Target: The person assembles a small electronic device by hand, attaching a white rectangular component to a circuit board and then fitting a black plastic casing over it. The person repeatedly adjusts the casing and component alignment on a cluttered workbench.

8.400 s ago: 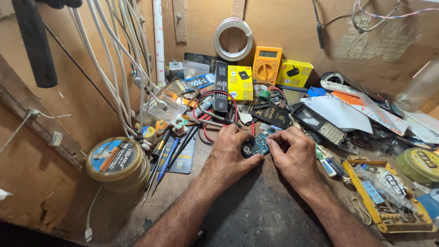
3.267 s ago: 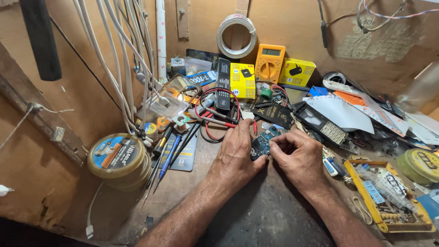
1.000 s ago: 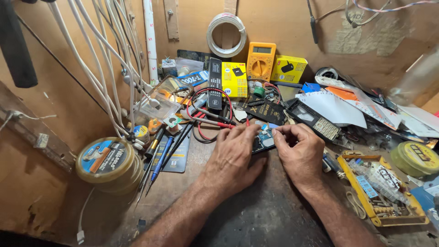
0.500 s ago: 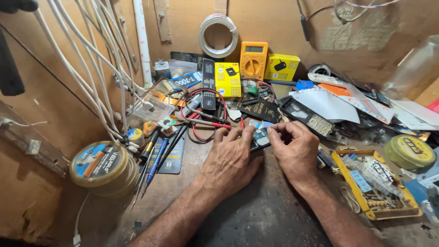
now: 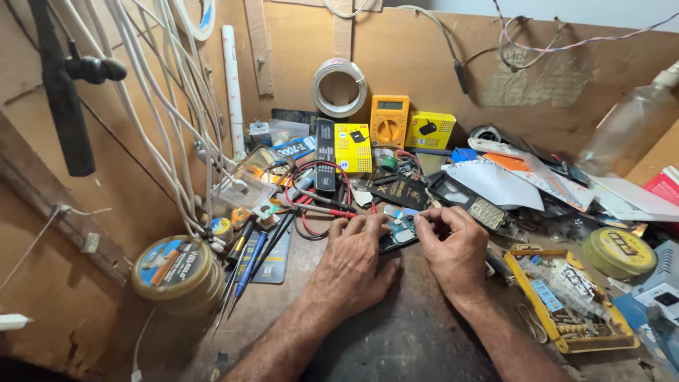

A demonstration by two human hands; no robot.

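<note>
My left hand (image 5: 357,258) lies palm down at the middle of the frame, fingers pressing on the small opened phone (image 5: 397,233) so it stays flat on the dark bench (image 5: 396,332). My right hand (image 5: 453,244) comes in from the right, thumb and fingertips pinched at the phone's upper edge, grasping some tiny part I cannot make out. The phone sits between both hands, just below the red and black test leads (image 5: 322,201), which trail from the upper middle where the yellow meter (image 5: 389,120) leans against the back wall, within easy reach. At lower left a round tin (image 5: 173,272) stands beside the screwdrivers (image 5: 244,262); at lower right is a yellow parts tray (image 5: 566,304). Compared with half a second ago, both hands hold almost the same pose; the view has only drawn closer and tipped slightly, with the meter and tin sliding toward the right.
</note>
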